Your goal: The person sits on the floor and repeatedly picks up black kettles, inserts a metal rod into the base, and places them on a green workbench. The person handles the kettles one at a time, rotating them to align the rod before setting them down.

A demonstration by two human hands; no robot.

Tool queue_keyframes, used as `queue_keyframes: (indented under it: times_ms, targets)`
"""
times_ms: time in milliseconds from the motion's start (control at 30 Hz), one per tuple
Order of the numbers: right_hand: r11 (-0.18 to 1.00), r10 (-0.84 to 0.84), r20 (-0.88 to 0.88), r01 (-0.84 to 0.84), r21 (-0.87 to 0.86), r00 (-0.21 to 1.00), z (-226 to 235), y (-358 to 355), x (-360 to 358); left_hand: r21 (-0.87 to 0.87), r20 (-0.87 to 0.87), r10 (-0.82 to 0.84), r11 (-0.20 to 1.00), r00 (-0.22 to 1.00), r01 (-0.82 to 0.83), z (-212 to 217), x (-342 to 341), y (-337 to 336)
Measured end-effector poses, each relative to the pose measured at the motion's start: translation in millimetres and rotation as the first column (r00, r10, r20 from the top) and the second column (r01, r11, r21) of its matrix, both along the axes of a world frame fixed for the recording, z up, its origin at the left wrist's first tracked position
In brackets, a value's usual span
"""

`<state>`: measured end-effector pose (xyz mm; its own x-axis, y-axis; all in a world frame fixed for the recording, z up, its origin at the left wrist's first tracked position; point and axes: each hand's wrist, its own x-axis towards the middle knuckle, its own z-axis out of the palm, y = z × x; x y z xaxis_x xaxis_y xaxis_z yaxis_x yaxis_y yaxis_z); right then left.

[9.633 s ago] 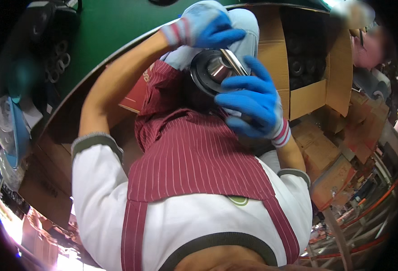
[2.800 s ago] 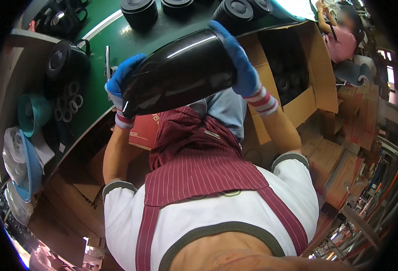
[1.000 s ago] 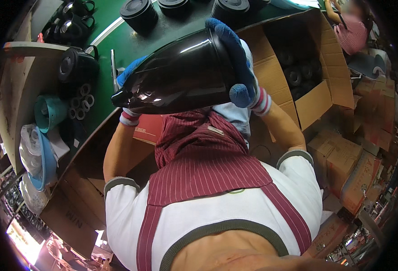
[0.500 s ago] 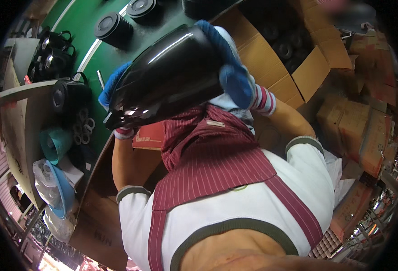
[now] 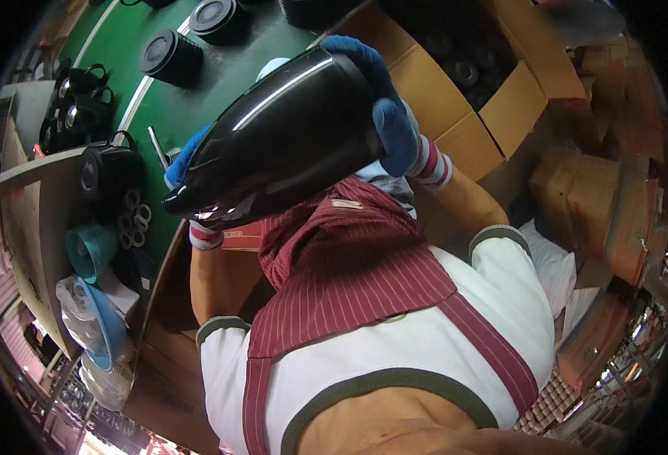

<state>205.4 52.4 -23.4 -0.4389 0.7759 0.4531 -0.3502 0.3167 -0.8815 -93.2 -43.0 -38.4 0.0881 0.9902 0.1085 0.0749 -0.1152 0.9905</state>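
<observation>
I hold a glossy black jug (image 5: 281, 136), tilted on its side in front of my apron, its narrow spout-like end toward the lower left. My right hand (image 5: 387, 114), in a blue knitted glove, wraps round the wider end at the right. My left hand (image 5: 188, 158), gloved the same way, grips the narrow end from the far side. Most of its fingers are hidden behind the jug. Just left of that hand, a thin metal rod-like piece (image 5: 156, 145) rises from the green bench surface.
Round black ribbed-sided pieces (image 5: 171, 57) stand on the green bench (image 5: 133, 125). Black jugs with handles (image 5: 84, 106) are at the left. An open cardboard box (image 5: 516, 110) holding dark round parts stands at the right. White rings (image 5: 134, 220) and a teal container (image 5: 91, 250) lie lower left.
The jug has turned slightly in my hands, and its narrow end has shifted a little left. Both hands keep hold of it. The bench things sit a bit further left in the view.
</observation>
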Motion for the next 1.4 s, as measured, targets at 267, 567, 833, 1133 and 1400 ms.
queue_keyframes:
  times_ms: [267, 567, 833, 1133, 1400]
  targets:
    - [0.991, -0.131, -0.038, 0.129, -0.042, 0.991, -126.5, 9.1, 39.6, 0.200, -0.118, 0.152, 0.971, 0.981, -0.127, 37.1, 24.0, 27.5]
    - [0.823, 0.127, -0.491, -0.368, -0.433, 0.862, -101.1, 16.3, 52.5, 0.228, -0.019, -0.137, 0.964, 0.990, 0.138, 83.6, 93.5, 33.6]
    - [0.634, 0.149, -0.729, -0.630, -0.448, 0.668, -106.5, 5.8, 59.6, 0.181, 0.088, -0.080, 0.982, 0.993, 0.063, 73.1, 96.8, 34.6]
    - [0.790, -0.120, -0.269, -0.072, -0.609, 0.956, -95.2, 17.0, 65.5, 0.183, 0.163, -0.074, 0.982, 0.984, 0.043, 63.6, 91.8, 32.0]
    - [0.973, 0.228, 0.422, -0.188, -0.135, 0.877, -44.9, 27.1, 58.6, 0.040, -0.385, 0.410, 0.902, 0.827, -0.429, -56.8, -10.2, 12.1]
